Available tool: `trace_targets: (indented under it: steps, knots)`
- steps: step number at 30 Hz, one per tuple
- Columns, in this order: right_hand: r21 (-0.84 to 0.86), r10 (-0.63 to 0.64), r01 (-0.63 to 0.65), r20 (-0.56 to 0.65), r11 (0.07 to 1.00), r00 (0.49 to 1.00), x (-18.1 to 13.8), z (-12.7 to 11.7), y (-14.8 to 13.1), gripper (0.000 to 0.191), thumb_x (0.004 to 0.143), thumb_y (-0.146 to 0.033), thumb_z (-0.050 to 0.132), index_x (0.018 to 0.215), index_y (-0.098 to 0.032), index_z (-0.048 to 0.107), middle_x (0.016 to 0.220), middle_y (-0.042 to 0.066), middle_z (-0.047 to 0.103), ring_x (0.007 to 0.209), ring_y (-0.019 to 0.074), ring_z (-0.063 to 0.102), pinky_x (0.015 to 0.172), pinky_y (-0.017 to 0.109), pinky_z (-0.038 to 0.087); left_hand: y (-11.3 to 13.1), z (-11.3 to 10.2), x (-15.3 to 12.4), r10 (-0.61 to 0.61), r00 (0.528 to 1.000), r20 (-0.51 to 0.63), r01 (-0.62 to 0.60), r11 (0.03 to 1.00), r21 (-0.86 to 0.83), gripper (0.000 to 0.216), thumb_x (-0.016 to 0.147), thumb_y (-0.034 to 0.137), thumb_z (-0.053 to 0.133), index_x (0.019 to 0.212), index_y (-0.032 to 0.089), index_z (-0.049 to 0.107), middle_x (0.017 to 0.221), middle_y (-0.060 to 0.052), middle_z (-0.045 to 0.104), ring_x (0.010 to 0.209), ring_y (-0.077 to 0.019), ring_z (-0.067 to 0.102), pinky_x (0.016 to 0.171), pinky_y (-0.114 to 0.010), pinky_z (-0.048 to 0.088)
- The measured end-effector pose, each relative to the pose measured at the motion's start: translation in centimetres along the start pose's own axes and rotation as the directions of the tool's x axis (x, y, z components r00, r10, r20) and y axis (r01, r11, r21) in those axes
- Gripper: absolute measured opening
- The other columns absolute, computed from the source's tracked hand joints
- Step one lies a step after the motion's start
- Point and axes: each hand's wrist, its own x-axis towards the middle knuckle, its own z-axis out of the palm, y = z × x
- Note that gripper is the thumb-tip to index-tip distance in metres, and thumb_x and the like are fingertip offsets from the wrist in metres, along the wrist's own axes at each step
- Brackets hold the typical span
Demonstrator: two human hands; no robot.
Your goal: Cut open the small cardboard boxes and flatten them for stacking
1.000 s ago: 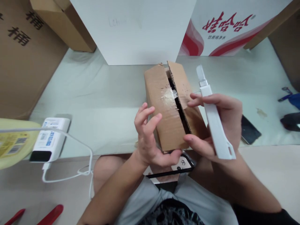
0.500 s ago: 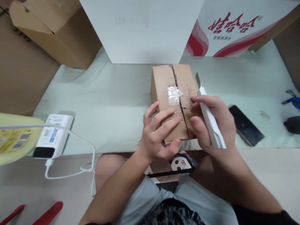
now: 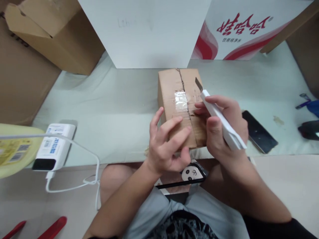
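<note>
A small brown cardboard box (image 3: 170,83) stands in front of me, with a dark seam along its top and a piece of clear tape (image 3: 181,100) beside the seam. My left hand (image 3: 165,146) is at the box's near left part, its fingers spread over the top and the thumb apart. Held in my right hand (image 3: 233,113) is a white box cutter (image 3: 222,121), its blade (image 3: 198,84) out and pointing away above the box's right side. Some fingertips of that hand are near the box top under the cutter; whether they touch is unclear.
Beyond the box stand a white carton (image 3: 149,39) and a red-and-white carton (image 3: 234,46). An open cardboard box (image 3: 67,46) is at the back left. A power bank (image 3: 56,142) with a white cable lies left, a phone (image 3: 259,131) right. A panda-printed item (image 3: 190,173) sits below.
The cutter has swung left, so its blade now hangs over the box's right side. My right thumb has lifted from the box, and my left fingers look slightly raised.
</note>
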Motion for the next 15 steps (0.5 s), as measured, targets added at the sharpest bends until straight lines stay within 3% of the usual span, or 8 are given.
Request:
trace_targets:
  steps: [5, 10, 15]
  knots:
    - [-0.033, -0.137, 0.137, 0.029, 0.99, 0.99, 0.6, 0.1, 0.2, 0.031, 0.101, -0.046, 0.059, 0.124, -0.026, 0.066, 0.106, 0.007, 0.075, 0.092, 0.0211, 0.074, 0.079, 0.036, 0.061, 1.1, 0.4, 0.3, 0.046, 0.997, 0.061, -0.045, 0.999, -0.002, 0.028, 0.085, 0.022, 0.055, 0.108, 0.024, 0.071, 0.108, -0.002, 0.082, 0.118, -0.0243, 0.071, 0.129, -0.049, 0.031]
    - [-0.063, -0.221, 0.218, -0.043, 0.974, 0.974, 0.6, 0.5, 0.2, 0.023, 0.099, -0.042, 0.061, 0.106, -0.024, 0.074, 0.095, 0.007, 0.073, 0.083, 0.0193, 0.071, 0.072, 0.034, 0.058, 1.1, 0.9, 0.3, 0.026, 1.0, 0.012, -0.026, 0.999, -0.023, 0.028, 0.084, 0.02, 0.054, 0.105, 0.025, 0.071, 0.105, 0.0, 0.083, 0.109, -0.0221, 0.075, 0.128, -0.046, 0.032]
    - [-0.139, -0.152, 0.128, -0.185, 0.982, 0.971, -0.3, 1.1, 0.2, 0.023, 0.092, -0.03, 0.065, 0.115, -0.026, 0.067, 0.088, 0.001, 0.073, 0.069, 0.015, 0.068, 0.062, 0.029, 0.056, 1.4, 0.9, 0.4, -0.007, 1.0, -0.005, 0.007, 1.0, -0.022, 0.029, 0.083, 0.017, 0.055, 0.106, 0.021, 0.072, 0.102, -0.002, 0.084, 0.107, -0.021, 0.075, 0.128, -0.044, 0.033]
